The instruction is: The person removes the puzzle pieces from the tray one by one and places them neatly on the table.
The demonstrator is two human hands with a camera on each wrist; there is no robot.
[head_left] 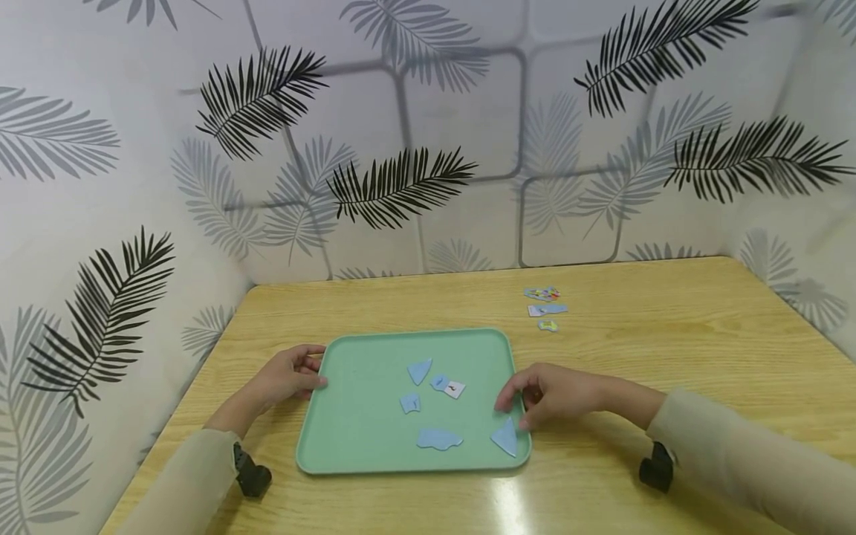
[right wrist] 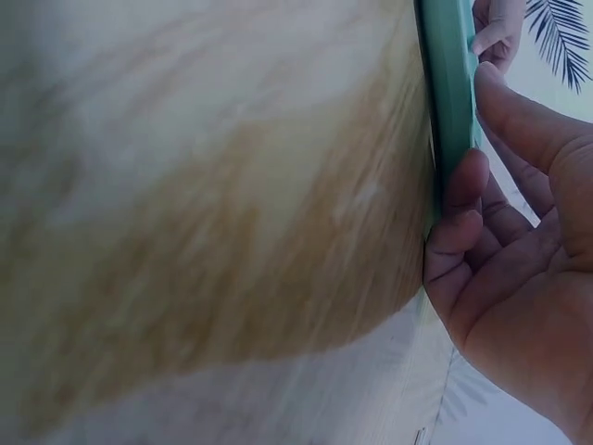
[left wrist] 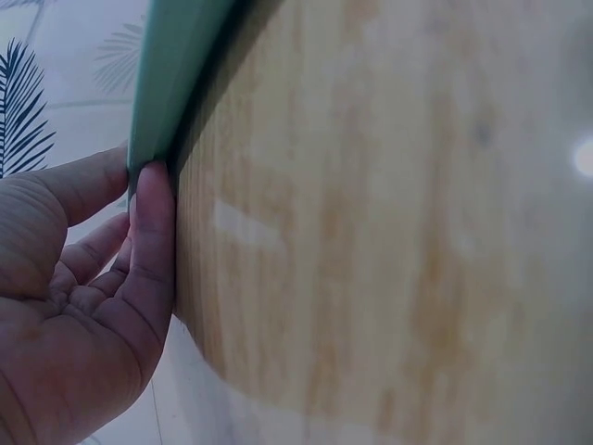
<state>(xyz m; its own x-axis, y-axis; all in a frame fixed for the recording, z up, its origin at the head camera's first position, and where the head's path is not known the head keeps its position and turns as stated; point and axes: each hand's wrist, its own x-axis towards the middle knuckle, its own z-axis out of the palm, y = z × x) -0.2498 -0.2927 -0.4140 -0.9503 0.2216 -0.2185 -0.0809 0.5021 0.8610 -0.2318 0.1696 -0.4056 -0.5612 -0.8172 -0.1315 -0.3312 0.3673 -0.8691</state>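
A green tray lies on the wooden table with flat light blue pieces on it. My left hand grips the tray's left rim, its thumb and a finger against the edge in the left wrist view. At the right rim, my right hand holds the edge between thumb and fingers; the fingers reach over the tray. Just beside that thumb lies a triangular piece. Another triangular piece, a blue-and-white piece, a small piece and a wavy long piece are spread about the tray.
Behind the tray, toward the right, a multicoloured piece, a blue-and-white strip and a small yellow-green piece lie on the table. A leaf-patterned wall stands along the table's back edge.
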